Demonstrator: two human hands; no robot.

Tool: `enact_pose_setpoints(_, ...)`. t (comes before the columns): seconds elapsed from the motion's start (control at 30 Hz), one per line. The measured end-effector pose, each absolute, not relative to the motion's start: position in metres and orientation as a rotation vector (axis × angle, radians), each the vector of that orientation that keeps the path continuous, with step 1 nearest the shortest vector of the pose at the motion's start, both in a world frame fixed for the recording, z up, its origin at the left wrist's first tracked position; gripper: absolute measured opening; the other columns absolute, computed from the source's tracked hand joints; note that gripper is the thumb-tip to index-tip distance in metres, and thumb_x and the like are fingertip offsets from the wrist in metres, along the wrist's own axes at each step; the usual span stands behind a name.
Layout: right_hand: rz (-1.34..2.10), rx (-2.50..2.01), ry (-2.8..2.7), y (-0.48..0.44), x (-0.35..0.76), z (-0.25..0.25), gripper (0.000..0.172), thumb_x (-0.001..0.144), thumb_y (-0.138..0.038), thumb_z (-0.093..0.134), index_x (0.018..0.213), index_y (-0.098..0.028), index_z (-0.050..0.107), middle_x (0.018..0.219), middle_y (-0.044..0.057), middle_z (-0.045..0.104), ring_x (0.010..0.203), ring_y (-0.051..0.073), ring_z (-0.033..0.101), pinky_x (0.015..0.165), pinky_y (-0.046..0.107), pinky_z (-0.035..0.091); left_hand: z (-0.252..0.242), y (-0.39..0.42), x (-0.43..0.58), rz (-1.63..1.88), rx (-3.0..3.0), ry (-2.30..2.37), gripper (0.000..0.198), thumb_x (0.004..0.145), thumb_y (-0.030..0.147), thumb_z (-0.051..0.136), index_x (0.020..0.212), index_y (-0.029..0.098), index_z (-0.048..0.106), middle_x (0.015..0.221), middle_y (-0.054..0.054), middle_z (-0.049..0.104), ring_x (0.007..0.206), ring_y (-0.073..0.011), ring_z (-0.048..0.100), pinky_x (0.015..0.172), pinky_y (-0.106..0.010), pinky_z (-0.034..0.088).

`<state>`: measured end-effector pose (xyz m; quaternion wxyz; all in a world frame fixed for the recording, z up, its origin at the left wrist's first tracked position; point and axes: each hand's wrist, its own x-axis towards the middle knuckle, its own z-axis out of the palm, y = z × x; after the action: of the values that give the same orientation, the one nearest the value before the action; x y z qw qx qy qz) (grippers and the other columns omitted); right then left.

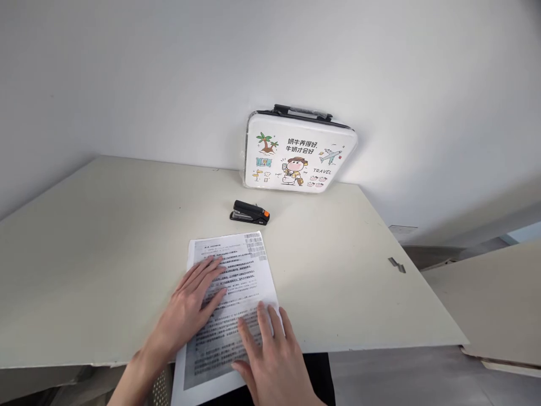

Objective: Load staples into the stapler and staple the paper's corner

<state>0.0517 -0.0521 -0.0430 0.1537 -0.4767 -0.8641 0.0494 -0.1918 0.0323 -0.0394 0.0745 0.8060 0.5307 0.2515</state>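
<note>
Printed sheets of paper (pixel 236 301), possibly a small stack, lie at the table's front edge, and their lower end reaches past it. My left hand (pixel 190 304) rests flat on the upper left part of the page, fingers stretched toward its top. Lower down, my right hand (pixel 273 355) lies on the right side of the paper with its fingers spread. Neither hand grips anything. Just beyond the top of the page sits a black stapler (pixel 249 213) with an orange button at its right end.
A white cartoon-printed case (pixel 300 152) with a black handle leans against the wall behind the stapler. Toward the right edge of the pale table (pixel 338 282) is a small dark grey mark or piece (pixel 396 265). Another pale surface (pixel 490 304) stands farther right.
</note>
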Motion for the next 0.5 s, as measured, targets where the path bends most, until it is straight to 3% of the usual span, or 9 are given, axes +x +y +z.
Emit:
enact_pose_setpoints(0.23,0.147,-1.241,-2.596,-0.035,0.050,-0.015,0.046,0.099,-0.046,0.068,0.136,-0.018,0.067,0.142,0.021,0.067,0.128,0.038,0.066,0.109,0.056,0.054,-0.036,0.042,-0.215,0.658,2.449,1.504,0.053,0.107,0.050,0.052,0.155,0.027,0.054,0.164,-0.004,0.049,0.154,-0.0292,0.042,0.129,-0.053,0.033)
enact_pose_setpoints(0.4,0.444,-1.150,-2.642,-0.010,0.063,0.021,0.025,0.101,-0.032,0.065,0.124,-0.023,0.069,0.120,0.009,0.078,0.106,0.028,0.074,0.096,0.047,0.060,-0.032,0.043,-0.216,0.676,2.412,1.488,0.049,0.106,0.050,0.053,0.149,0.027,0.061,0.161,-0.005,0.053,0.153,-0.0294,0.044,0.129,-0.055,0.034)
enact_pose_setpoints(0.5,0.460,-1.167,-2.592,0.020,0.079,0.034,0.024,0.105,-0.028,0.059,0.126,-0.025,0.068,0.124,0.007,0.077,0.111,0.027,0.073,0.094,0.047,0.060,-0.030,0.041,-0.215,0.691,2.400,1.519,0.047,0.106,0.052,0.053,0.144,0.026,0.065,0.160,-0.005,0.054,0.155,-0.0310,0.040,0.129,-0.057,0.031)
